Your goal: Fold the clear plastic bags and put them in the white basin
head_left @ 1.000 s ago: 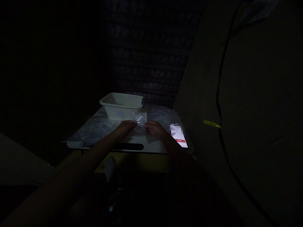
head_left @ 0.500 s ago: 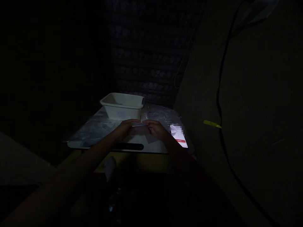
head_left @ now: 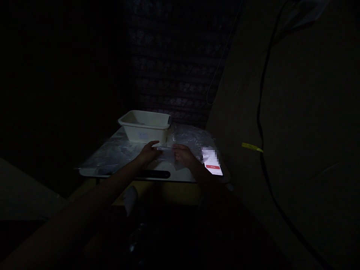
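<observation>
Between my hands, above the front of the small table [head_left: 181,175], is a thin clear plastic piece [head_left: 166,154], possibly a small bag; the dim light hides its exact kind. My left hand [head_left: 148,153] pinches its left edge, with one finger raised off it. On the other side, my right hand [head_left: 183,155] is closed on the right edge, and a loose translucent part hangs below those fingers. A white plastic basin [head_left: 146,133] stands just beyond my hands.
Crumpled clear plastic film [head_left: 112,152] covers the table's left part, and more film [head_left: 191,135] lies at the back right. A lit phone [head_left: 213,167] rests by the right edge. A black cable [head_left: 260,112] with a yellow tag [head_left: 251,147] hangs along the right wall.
My hands have moved slightly apart, and the plastic between them is now spread flatter. The left hand's finger has lifted. The basin and phone stay in place.
</observation>
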`<state>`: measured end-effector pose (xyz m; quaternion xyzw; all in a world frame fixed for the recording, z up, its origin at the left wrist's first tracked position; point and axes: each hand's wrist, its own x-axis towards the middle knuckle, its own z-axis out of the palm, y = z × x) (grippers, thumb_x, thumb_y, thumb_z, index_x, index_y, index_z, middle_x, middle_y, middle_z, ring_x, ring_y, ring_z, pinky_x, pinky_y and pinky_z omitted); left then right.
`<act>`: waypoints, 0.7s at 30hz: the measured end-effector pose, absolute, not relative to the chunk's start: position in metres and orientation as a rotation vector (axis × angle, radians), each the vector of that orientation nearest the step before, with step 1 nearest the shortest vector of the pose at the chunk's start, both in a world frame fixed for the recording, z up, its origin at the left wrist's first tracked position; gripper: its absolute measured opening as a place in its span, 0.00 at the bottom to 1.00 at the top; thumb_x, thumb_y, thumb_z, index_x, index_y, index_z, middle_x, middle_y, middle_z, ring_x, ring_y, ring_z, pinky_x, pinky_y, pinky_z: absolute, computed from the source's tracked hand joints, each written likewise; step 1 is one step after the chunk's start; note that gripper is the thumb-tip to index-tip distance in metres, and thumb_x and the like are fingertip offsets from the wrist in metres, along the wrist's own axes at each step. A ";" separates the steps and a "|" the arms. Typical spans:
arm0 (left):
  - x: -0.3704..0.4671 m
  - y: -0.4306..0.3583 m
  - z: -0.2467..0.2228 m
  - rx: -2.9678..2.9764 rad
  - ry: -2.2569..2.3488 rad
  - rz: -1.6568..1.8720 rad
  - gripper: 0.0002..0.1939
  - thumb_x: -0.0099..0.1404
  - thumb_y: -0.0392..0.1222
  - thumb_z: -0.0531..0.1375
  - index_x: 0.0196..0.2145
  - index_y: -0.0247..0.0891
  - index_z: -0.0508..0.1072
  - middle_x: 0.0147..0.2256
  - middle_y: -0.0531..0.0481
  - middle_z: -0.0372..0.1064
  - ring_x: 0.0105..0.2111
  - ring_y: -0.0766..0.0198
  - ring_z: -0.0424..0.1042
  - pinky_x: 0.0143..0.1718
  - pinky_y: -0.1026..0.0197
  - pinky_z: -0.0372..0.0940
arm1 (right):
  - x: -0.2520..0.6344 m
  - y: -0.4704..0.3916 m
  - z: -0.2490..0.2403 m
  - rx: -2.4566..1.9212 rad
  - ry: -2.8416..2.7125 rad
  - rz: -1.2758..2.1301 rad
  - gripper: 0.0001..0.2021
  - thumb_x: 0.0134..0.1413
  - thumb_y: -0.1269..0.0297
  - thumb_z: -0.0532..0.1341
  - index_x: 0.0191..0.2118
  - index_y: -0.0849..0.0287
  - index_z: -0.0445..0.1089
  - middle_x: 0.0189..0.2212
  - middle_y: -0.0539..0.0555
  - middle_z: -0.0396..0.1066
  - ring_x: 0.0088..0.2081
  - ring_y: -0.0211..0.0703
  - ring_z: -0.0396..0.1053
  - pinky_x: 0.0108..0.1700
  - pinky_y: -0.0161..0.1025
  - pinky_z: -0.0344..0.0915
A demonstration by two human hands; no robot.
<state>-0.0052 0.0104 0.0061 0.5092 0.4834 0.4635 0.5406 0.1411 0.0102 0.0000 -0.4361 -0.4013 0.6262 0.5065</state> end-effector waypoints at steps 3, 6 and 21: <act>-0.012 0.012 -0.001 1.418 1.252 1.024 0.30 0.40 0.31 0.57 0.44 0.34 0.56 0.25 0.52 0.63 0.22 0.68 0.64 0.24 0.65 0.60 | 0.135 0.010 -0.005 -1.362 -1.202 1.272 0.15 0.32 0.77 0.54 0.34 0.61 0.61 0.21 0.48 0.63 0.24 0.34 0.62 0.27 0.33 0.59; -0.019 0.010 -0.005 1.782 1.389 0.884 0.27 0.43 0.36 0.54 0.44 0.32 0.57 0.38 0.42 0.63 0.34 0.59 0.65 0.33 0.59 0.60 | 0.133 0.010 -0.006 -1.534 -1.639 0.771 0.16 0.35 0.78 0.51 0.36 0.62 0.63 0.31 0.54 0.65 0.34 0.40 0.62 0.37 0.37 0.58; 0.000 -0.030 -0.032 2.810 1.350 0.114 0.47 0.45 0.63 0.44 0.52 0.20 0.41 0.53 0.30 0.36 0.53 0.49 0.34 0.49 0.51 0.36 | 0.137 -0.025 -0.036 -1.368 -2.581 0.046 0.27 0.50 0.54 0.36 0.51 0.69 0.47 0.52 0.62 0.44 0.54 0.45 0.36 0.51 0.49 0.33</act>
